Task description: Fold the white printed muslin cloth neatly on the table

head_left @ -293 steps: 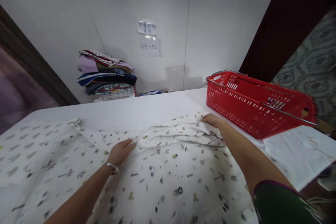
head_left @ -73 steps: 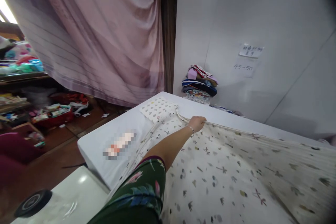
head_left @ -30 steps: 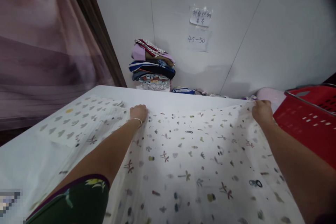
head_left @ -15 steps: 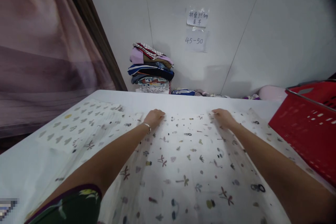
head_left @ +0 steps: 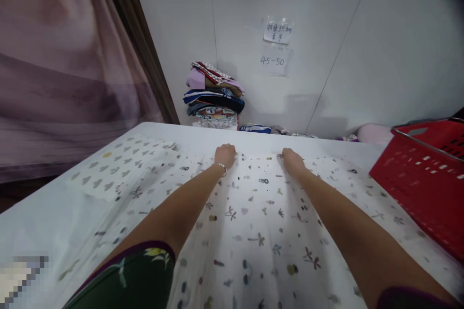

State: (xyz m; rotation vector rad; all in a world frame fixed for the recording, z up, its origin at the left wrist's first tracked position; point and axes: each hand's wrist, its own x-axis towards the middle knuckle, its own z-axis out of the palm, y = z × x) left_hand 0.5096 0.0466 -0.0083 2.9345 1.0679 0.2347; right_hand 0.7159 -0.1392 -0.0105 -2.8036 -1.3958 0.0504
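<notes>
A white cloth with small printed motifs [head_left: 253, 231] lies spread over the white table [head_left: 47, 222]. Both my arms reach forward across it. My left hand [head_left: 224, 154], with a bracelet at the wrist, is closed on the cloth's far edge. A short way to its right, my right hand [head_left: 292, 160] grips the same far edge with its fingers curled under. The two hands are close together near the middle of that edge.
A folded cloth with a heart print [head_left: 119, 169] lies at the table's left. A red plastic basket [head_left: 420, 174] stands at the right. A stack of folded fabrics [head_left: 213, 99] rests against the white wall, under two paper notes [head_left: 276, 48]. A pink curtain [head_left: 65, 58] hangs left.
One second ago my hands held the far edge wide apart. They have since moved toward each other along that edge, and now sit close together.
</notes>
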